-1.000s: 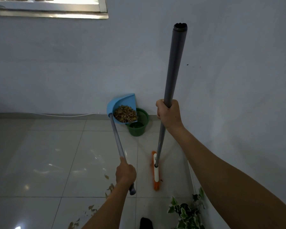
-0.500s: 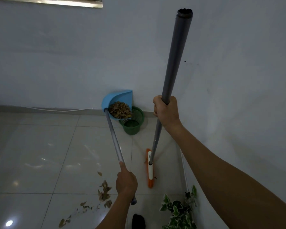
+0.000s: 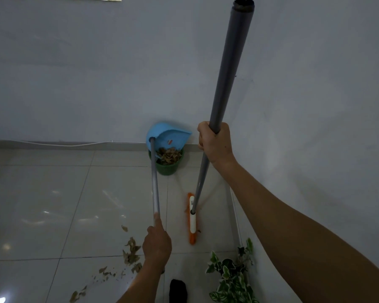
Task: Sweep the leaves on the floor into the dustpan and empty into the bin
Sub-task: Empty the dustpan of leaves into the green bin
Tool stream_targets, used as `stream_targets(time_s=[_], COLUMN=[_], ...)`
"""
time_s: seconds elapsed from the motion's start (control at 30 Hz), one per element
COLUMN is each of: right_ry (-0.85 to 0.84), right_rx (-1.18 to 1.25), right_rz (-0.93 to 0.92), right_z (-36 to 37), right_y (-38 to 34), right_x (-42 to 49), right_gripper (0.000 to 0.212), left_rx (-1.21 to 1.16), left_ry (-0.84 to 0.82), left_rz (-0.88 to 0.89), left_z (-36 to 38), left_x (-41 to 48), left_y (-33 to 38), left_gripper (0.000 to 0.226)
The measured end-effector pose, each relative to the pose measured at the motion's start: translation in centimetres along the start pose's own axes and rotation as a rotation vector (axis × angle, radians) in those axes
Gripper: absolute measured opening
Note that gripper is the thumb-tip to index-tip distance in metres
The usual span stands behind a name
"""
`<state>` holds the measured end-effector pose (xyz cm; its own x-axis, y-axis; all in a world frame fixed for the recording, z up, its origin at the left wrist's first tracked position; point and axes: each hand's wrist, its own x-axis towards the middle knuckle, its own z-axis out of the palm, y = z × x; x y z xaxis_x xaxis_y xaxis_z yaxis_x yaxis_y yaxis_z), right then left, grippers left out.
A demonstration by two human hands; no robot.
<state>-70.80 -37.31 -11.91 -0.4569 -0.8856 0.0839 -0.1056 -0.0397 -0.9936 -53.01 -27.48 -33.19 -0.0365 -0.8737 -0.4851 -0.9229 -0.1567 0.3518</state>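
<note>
A blue dustpan point(image 3: 169, 138) on a long grey handle point(image 3: 154, 184) is tipped mouth-down over a small green bin point(image 3: 167, 168) by the wall. Dry brown leaves point(image 3: 169, 155) spill from the pan into the bin. My left hand point(image 3: 157, 244) grips the near end of the dustpan handle. My right hand point(image 3: 214, 142) holds the grey broom pole point(image 3: 229, 68) upright. The broom's orange and white head point(image 3: 192, 217) rests on the tiles. Loose dry leaves point(image 3: 130, 251) lie scattered on the floor left of my left hand.
The white wall point(image 3: 96, 73) and its skirting run behind the bin, with a thin white cable along the base. A variegated green plant point(image 3: 232, 272) stands at the lower right. A dark foot or sock point(image 3: 178, 290) shows at the bottom edge.
The dustpan has swung from upright beside the bin to tipped over it, and the leaves are pouring in. The view has shifted downward, showing more scattered leaves.
</note>
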Motion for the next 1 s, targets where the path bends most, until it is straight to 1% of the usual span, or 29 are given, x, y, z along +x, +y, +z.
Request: stream_targets(time_s=[0.3,0.63,0.8,1.0], right_ry=[0.024,-0.022,-0.01,-0.024], right_rx=[0.0,-0.02,-0.024,-0.038], right_rz=[-0.003,-0.007,-0.002,-0.001], right_z=[0.4,1.9,2.1,2.6], right_y=[0.0,-0.3,-0.4,-0.3], right_x=[0.0,-0.1,-0.2,-0.4], right_gripper=[0.029,0.033,0.032,0.029], left_rx=[0.029,0.07,0.112,0.087], left_ry=[0.031,0.084,0.061,0.037], left_rz=[0.011,0.074,0.07,0.059], left_z=[-0.9,-3.3,-4.0,-4.5], left_x=[0.3,0.9,0.4,0.1], left_y=[-1.6,-2.5,-3.1,-3.2], left_gripper=[0.068,0.07,0.073,0.072])
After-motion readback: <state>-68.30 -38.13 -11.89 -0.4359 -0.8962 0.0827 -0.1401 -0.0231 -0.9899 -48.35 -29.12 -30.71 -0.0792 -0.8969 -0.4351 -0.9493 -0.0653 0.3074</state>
